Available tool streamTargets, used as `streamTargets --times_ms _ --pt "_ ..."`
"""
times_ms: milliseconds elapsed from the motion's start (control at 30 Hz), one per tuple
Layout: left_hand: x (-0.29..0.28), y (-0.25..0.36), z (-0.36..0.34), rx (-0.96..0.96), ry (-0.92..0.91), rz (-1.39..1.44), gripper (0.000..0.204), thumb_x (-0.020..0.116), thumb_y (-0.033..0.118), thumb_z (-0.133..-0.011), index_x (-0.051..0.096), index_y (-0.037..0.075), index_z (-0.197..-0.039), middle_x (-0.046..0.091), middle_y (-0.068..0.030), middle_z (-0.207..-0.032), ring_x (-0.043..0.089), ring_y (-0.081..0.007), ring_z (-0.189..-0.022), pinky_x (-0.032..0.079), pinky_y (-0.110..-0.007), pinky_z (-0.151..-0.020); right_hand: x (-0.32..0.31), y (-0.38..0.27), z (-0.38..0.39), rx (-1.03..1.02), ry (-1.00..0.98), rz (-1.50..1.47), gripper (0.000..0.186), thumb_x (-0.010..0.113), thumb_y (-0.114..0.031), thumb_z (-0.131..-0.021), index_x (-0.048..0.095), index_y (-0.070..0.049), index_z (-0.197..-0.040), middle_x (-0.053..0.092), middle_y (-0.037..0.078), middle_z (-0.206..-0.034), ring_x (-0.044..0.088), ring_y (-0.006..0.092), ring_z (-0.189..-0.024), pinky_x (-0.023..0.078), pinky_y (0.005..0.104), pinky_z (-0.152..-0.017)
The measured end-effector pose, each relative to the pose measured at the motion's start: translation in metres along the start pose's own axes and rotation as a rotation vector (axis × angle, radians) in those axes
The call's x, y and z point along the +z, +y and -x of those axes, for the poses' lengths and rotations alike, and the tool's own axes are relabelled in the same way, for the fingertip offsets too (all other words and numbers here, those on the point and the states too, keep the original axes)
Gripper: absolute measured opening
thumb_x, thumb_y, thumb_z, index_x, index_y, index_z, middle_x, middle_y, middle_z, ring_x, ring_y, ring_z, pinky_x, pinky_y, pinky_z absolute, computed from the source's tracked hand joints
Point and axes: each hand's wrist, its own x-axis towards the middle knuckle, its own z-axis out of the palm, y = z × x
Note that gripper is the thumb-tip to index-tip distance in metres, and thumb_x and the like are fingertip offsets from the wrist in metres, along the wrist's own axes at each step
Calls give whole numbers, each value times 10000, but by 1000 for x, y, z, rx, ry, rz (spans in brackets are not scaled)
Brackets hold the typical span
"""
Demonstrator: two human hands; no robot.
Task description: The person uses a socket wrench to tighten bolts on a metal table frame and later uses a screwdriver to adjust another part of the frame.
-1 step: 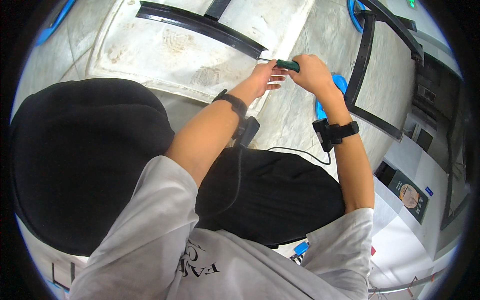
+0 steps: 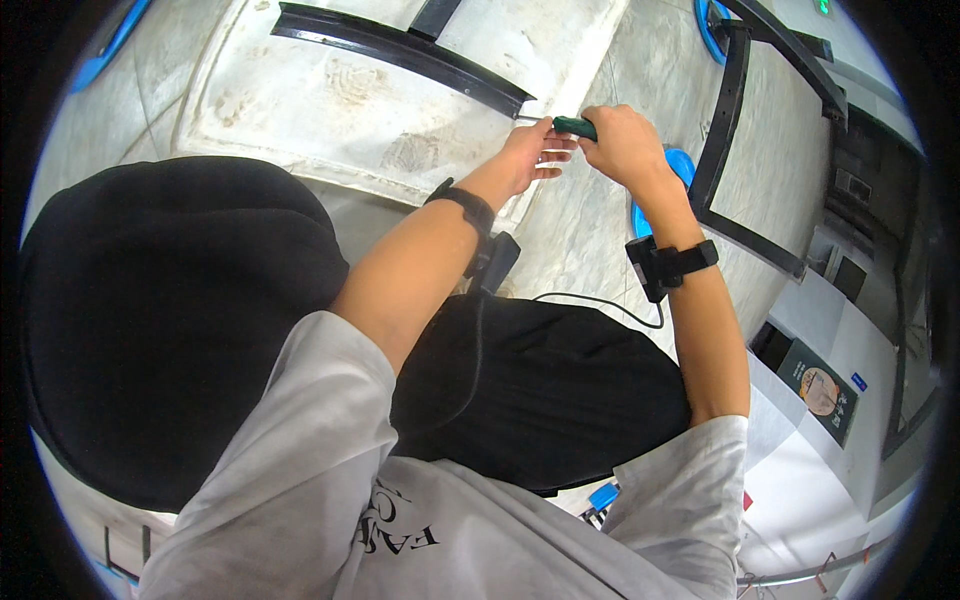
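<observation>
A screwdriver with a dark green handle (image 2: 575, 127) lies nearly level, its thin metal shaft pointing left at the end of a black metal bar (image 2: 400, 58). My right hand (image 2: 622, 145) is closed around the back end of the handle. At the front of the handle, my left hand (image 2: 530, 158) pinches the screwdriver by the shaft between thumb and forefinger, its other fingers loosely spread below. Another black bar (image 2: 435, 18) joins the long one at its middle. The tip of the screwdriver meets the bar's end, but the screw there is too small to make out.
The bars rest on a dirty white padded sheet (image 2: 300, 110) over a marbled floor. A black metal frame (image 2: 720, 140) stands at the right, beside blue pieces (image 2: 680, 165). My black-clad knee (image 2: 180, 320) fills the left. A black cable (image 2: 610, 303) hangs between my wrist devices.
My right hand has turned and shifted very slightly on the screwdriver handle. My left hand and the bars look the same.
</observation>
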Motion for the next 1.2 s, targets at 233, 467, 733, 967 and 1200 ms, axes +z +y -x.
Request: streamTargets --times_ms 233,467,733,967,1200 --pt "7 6 3 -30 -40 38 427 231 384 -948 489 59 -1049 550 -89 -1078 509 -202 -943 388 -405 -858 6 7 2 -70 197 -153 317 626 -287 -712 616 29 -720 593 202 -637 604 316 -626 487 377 -593" --pt "5 4 9 -41 -89 21 513 184 415 -943 466 27 -1127 540 -120 -1104 495 -228 -987 383 -421 -878 -8 -5 7 351 -130 -590 490 596 -395 -760 565 68 -602 544 110 -507 531 162 -415 439 280 -415" --pt "-10 5 7 -32 -114 55 621 103 426 -930 532 0 -1068 601 -151 -1038 553 -250 -898 427 -406 -819 0 3 0 93 31 -244 385 615 -306 -740 602 74 -680 575 192 -572 583 287 -507 472 348 -495" --pt "-3 5 9 -64 -215 199 624 106 412 -931 453 -51 -1166 545 -176 -1122 528 -287 -995 384 -440 -902 4 13 -2 -186 196 -23 307 635 -243 -737 625 56 -811 579 189 -590 572 307 -520 472 341 -541" --pt "-4 7 7 -56 -261 284 615 118 394 -929 451 -72 -1151 538 -230 -1119 526 -336 -1062 416 -437 -884 -6 8 2 360 -116 -550 469 587 -422 -799 611 44 -753 532 64 -515 522 106 -430 403 231 -376"
